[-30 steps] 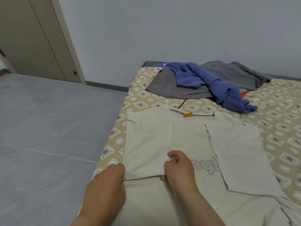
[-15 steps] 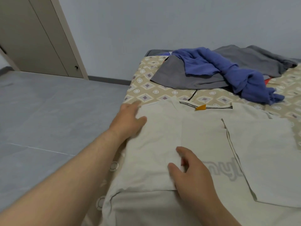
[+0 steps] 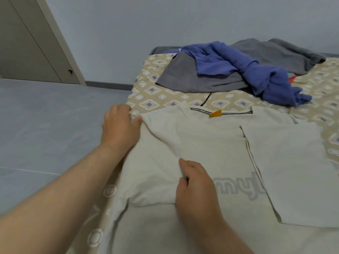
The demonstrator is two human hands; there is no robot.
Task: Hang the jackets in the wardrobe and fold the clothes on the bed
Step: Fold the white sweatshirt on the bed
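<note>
- Mostly, the view takes in a pale blue-grey wall (image 3: 165, 21) and a grey floor (image 3: 45, 125), with a beige door (image 3: 27, 52) at the far left.
- Right of the floor stands the bed (image 3: 165, 94), covered in a tan sheet printed with diamonds and circles.
- Spread flat on the near part of the bed lies the cream T-shirt (image 3: 211, 143), collar pointing away from the person. Its right side is folded in over the chest, partly covering some grey printed lettering (image 3: 236, 187). Its left side is also turned inward and wrinkled.
- Beyond the collar, a grey garment (image 3: 192, 79) lies loose near the far edge of the bed.
- A crumpled blue garment (image 3: 256, 74) lies on top of the grey one and trails down toward the right.
- The left hand (image 3: 119, 127) is at the T-shirt's far left corner, thumb and curled fingers pinching the cloth there.
- The right hand (image 3: 196, 186) rests on the near left part of the T-shirt, fingers curled and gripping a ridge of gathered fabric.
- A small orange tag (image 3: 215, 113) sits at the black-trimmed collar.
</note>
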